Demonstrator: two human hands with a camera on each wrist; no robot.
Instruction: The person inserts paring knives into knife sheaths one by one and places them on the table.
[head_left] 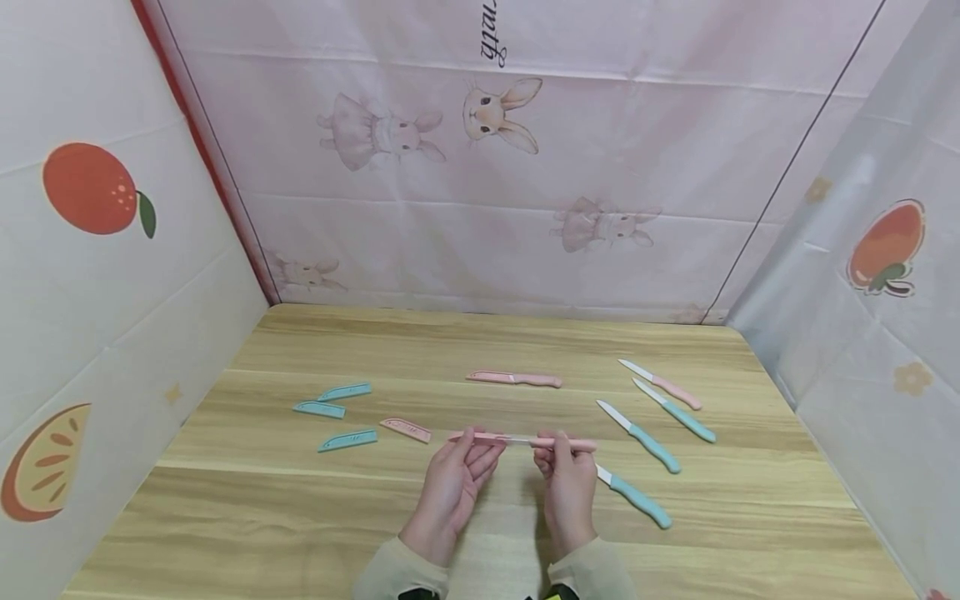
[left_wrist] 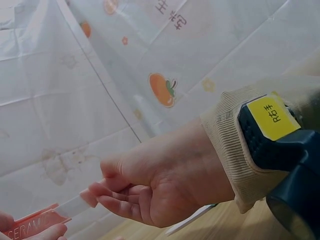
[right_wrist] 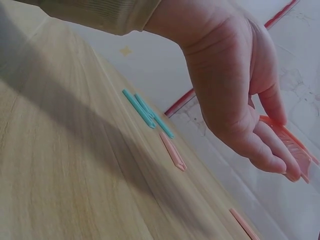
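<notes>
My left hand (head_left: 452, 485) pinches a pink blade sheath (head_left: 491, 437) between thumb and fingers. Opposite it, my right hand (head_left: 572, 490) grips the pink handle (head_left: 582, 445) of a small knife. The knife's white blade (head_left: 519, 441) points left, its front part inside the sheath's open end and a short stretch bare between the hands. Raised lettering shows on the sheath (left_wrist: 37, 222) in the left wrist view. Sheath and knife are lined up, held over the table. Just beyond the right hand lies a teal-handled knife (head_left: 640, 502), its blade tip hidden by the hand.
Two more teal knives (head_left: 654, 448) (head_left: 688, 422) and a bare pink knife (head_left: 677, 392) lie on the right. A sheathed pink knife (head_left: 536, 380) rests at the back middle. Several teal sheaths (head_left: 347, 440) and one pink sheath (head_left: 407, 430) lie left. Printed curtains (head_left: 450, 250) surround the wooden table (head_left: 247, 517).
</notes>
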